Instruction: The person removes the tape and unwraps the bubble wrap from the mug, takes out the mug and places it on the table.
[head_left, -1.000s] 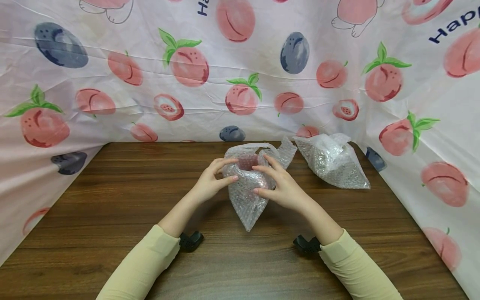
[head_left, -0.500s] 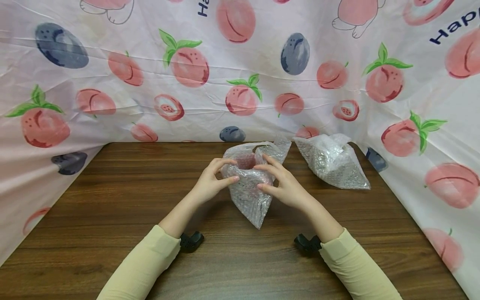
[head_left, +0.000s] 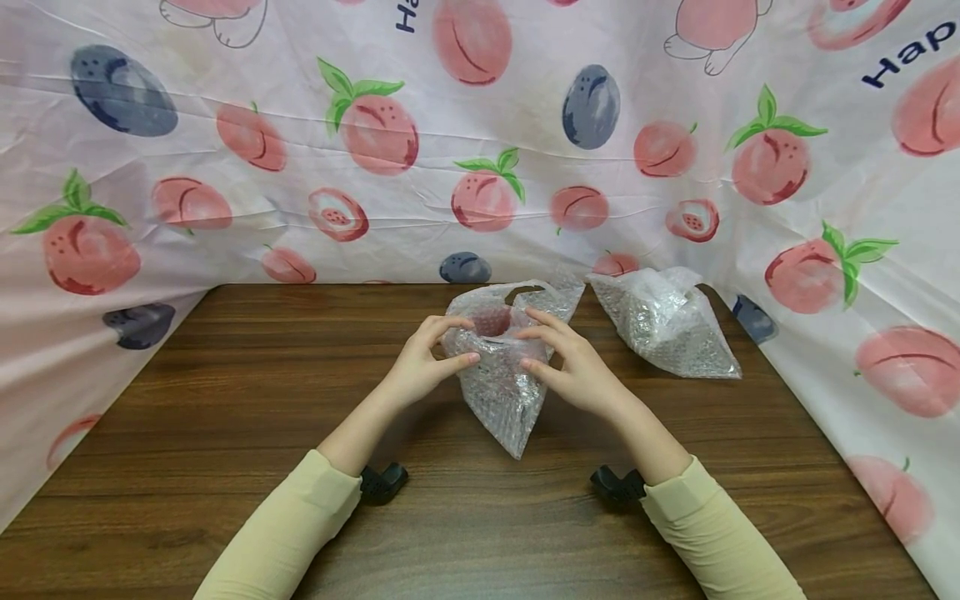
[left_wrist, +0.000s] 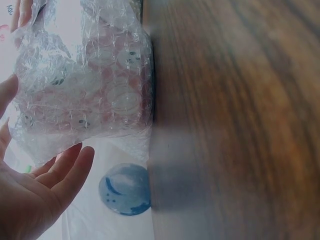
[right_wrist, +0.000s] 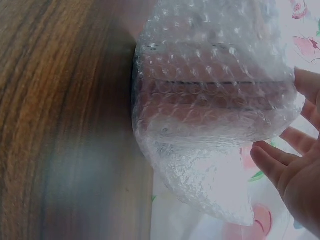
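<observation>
1. Both hands are on the clear bubble-wrap pouch with something reddish-pink inside (head_left: 498,367), which sits a bit behind the middle of the dark wood-grain surface (head_left: 225,417), closer to the far edge than the near one. Its pointed bottom corner aims toward the near edge.
2. Left hand (head_left: 423,362): fingers curled round the left rim of the pouch mouth, thumb pinching below. Right hand (head_left: 573,371): same on the right side, fingertips over the top edge, thumb pressing the wrap. Both are partly closed on it, not fists. The wrist views mostly show relaxed fingers beside the wrap, so how hard they grip is hard to say.
3. What could go wrong, I reckon: the mouth is open and the wrap is slippery, so if the pouch gets tipped, whatever's inside could slide out. Squeezing harder would probably pop bubbles.
4. A second crumpled bubble-wrap bag (head_left: 663,321) lies near the far right corner, close to the right elbow's sweep. A wide move could shove it into the peach-print plastic sheet (head_left: 480,125).
5. Versus a second ago: the pouch's bottom tip swung slightly right, and the right fingers crept a little further over the rim. The left hand barely moved.
</observation>
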